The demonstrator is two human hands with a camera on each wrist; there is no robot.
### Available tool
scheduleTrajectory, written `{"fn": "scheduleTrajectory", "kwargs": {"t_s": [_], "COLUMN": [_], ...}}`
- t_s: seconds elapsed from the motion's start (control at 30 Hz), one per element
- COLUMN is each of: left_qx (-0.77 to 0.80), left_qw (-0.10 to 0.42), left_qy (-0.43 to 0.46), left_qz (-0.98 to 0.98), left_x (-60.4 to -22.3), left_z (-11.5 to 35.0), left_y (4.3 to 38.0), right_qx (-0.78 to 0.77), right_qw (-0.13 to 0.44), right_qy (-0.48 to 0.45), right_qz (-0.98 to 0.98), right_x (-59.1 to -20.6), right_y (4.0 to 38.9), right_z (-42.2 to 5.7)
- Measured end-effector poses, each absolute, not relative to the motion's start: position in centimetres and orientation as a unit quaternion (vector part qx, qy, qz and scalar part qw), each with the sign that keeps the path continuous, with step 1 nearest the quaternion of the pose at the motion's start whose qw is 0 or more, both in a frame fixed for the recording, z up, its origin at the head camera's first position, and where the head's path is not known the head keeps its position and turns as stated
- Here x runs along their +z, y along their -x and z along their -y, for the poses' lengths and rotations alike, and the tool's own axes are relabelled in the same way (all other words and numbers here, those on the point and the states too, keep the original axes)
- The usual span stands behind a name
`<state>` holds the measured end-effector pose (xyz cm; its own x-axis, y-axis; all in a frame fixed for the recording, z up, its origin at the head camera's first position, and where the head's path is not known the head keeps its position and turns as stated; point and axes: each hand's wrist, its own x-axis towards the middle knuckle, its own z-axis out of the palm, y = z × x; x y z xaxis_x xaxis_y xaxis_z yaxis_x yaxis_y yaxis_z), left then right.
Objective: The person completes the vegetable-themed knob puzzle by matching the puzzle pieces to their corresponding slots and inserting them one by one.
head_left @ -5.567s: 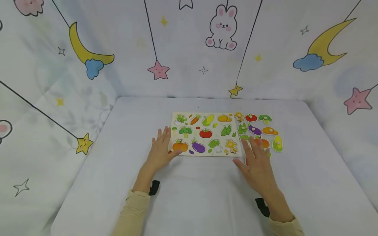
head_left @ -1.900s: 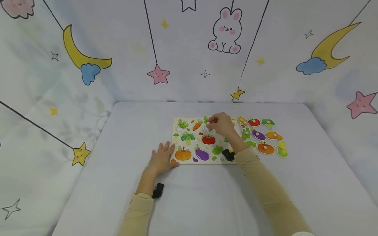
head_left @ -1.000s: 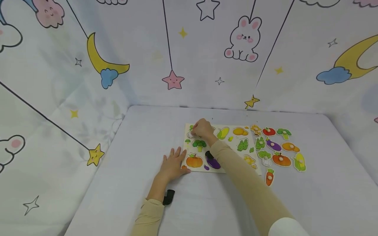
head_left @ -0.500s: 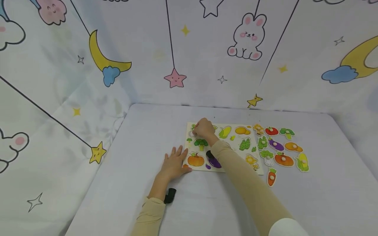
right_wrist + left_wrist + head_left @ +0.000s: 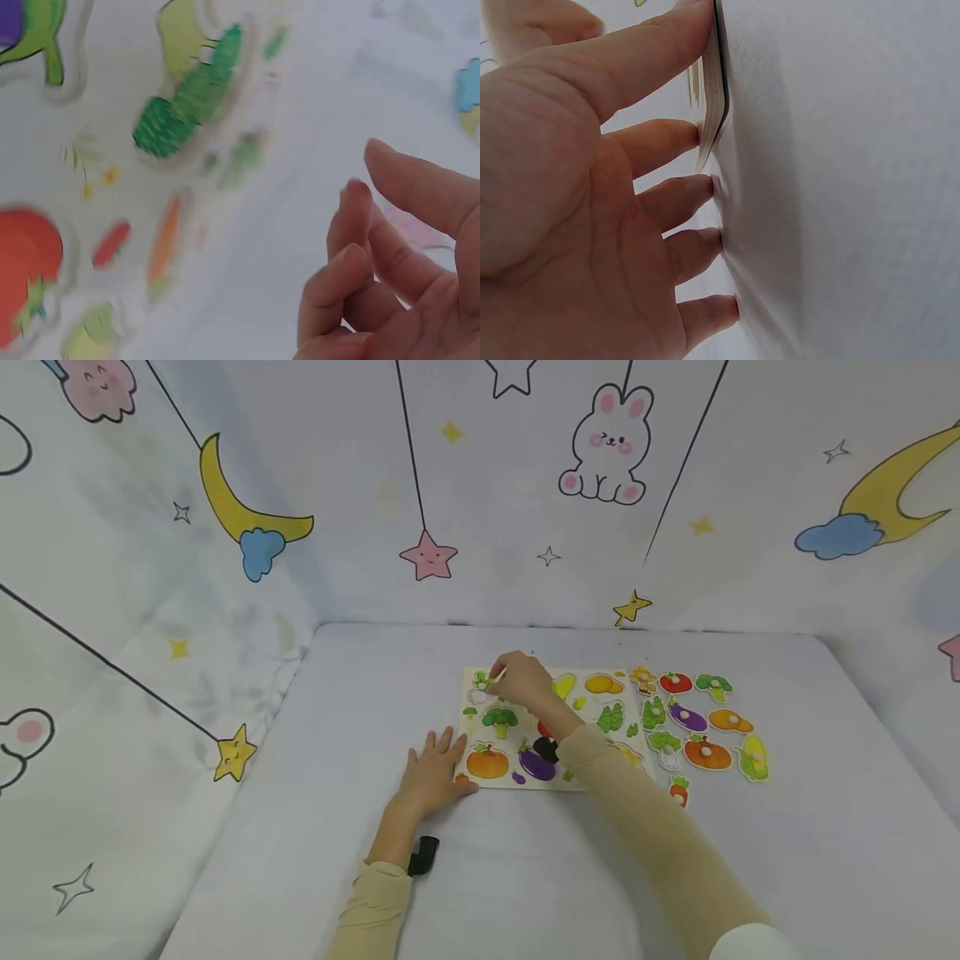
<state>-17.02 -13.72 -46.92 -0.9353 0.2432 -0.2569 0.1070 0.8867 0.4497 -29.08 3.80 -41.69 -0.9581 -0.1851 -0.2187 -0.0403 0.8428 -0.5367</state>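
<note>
A wooden vegetable puzzle board [image 5: 566, 781] lies flat on the white table. My left hand [image 5: 431, 777] rests with spread fingers at its front left corner; in the left wrist view, the thumb and forefinger touch the board's edge [image 5: 715, 82]. Over the board's back left part is my right hand [image 5: 525, 681], its fingertips just right of the white turnip piece [image 5: 477, 693] with a green top. In the right wrist view, the right thumb [image 5: 547, 26] does not apply; the right hand [image 5: 397, 262] has thumb and forefinger apart with nothing between them.
Right of the board lie several loose knobbed pieces, among them a tomato [image 5: 676, 683], an eggplant [image 5: 687, 717], a pumpkin [image 5: 707, 754], corn [image 5: 753, 758] and a carrot [image 5: 678, 792]. A patterned cloth [image 5: 480, 485] hangs behind the table.
From beside the loose pieces, my right hand carried the turnip piece left across the board to its back left corner. Its fingers have now come off the piece. The left hand stays at the corner.
</note>
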Motion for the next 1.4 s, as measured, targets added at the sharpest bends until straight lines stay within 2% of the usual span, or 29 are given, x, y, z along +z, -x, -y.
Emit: {"fn": "scheduleTrajectory", "kwargs": {"t_s": [0.27,0.5,0.7,0.87,1.1,1.4], "left_qx": [0.216,0.213,0.213,0.211,0.218,0.224], "left_qw": [0.159,0.161,0.164,0.167,0.165,0.163], "left_qy": [-0.093,-0.099,-0.102,-0.102,-0.099,-0.099], "left_qz": [-0.959,-0.959,-0.958,-0.958,-0.957,-0.956], "left_x": [-47.1,-47.3,-47.3,-47.5,-47.7,-47.6], "left_z": [13.7,13.7,13.7,13.6,13.8,13.7], "left_y": [17.2,17.4,17.4,17.5,17.6,17.4], "right_qx": [-0.278,-0.294,-0.284,-0.293,-0.307,-0.3], "right_qw": [0.122,0.113,0.132,0.159,0.147,0.158], "right_qy": [0.116,0.041,-0.025,-0.053,-0.039,-0.06], "right_qz": [-0.946,-0.948,-0.949,-0.941,-0.94,-0.939], "right_x": [-39.3,-40.3,-42.1,-43.7,-45.5,-45.4], "right_y": [22.0,17.3,14.6,13.3,13.6,13.7], "right_z": [-11.6,-20.6,-25.7,-27.8,-28.4,-27.9]}}
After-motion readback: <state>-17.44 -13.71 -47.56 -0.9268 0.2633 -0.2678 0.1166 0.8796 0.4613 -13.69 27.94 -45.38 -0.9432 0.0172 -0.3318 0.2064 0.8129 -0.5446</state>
